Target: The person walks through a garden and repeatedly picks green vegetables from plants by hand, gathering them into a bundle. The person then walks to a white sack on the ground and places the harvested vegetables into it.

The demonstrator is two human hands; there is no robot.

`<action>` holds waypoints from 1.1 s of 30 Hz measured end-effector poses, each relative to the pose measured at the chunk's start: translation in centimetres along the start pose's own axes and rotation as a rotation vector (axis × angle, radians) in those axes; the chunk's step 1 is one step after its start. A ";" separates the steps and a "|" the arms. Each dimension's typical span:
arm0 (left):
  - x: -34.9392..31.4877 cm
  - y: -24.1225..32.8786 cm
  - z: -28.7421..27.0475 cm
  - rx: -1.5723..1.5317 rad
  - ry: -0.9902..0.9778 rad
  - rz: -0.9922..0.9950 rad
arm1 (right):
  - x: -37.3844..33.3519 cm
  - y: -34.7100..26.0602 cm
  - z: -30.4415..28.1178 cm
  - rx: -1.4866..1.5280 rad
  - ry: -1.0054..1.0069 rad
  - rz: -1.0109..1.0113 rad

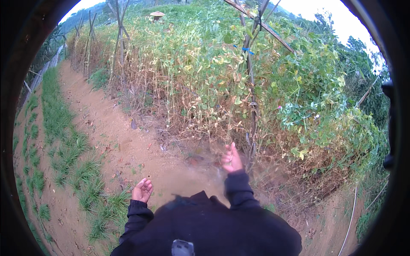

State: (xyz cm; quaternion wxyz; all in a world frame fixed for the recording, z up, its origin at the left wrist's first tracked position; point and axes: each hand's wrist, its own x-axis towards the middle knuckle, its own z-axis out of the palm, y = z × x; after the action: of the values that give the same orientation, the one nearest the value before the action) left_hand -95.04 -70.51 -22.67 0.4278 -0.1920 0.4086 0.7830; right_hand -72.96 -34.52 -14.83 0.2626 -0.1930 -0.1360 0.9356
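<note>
My right hand (232,159) is raised at the lower edge of the climbing pea-like plants (213,91), close to a wooden stake (251,81). Its thumb points up and the fingers curl in. A small pale bit seems to show at the fingers, too small to name. Over the bare soil path my left hand (142,190) is held palm up with loosely bent fingers, and nothing shows in it. A tiny dark speck appears just above its fingertips. Both forearms wear dark sleeves.
Crossed wooden poles (121,34) stand along the plant row. Dry brown stems (299,183) lie low at the right. Grass clumps (81,170) border the soil path (115,141) on the left. A thin white line (351,217) runs down the lower right.
</note>
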 end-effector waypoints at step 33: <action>21.2 18.3 40.9 0.724 -0.922 0.123 | 28.5 -4.1 25.7 -0.452 0.253 -0.640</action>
State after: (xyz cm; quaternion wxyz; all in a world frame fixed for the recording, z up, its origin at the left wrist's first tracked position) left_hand -120.02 -32.29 -3.53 0.5534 0.3505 0.4320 0.6199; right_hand -104.69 -19.56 1.23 0.5061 -0.3071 -0.3578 0.7222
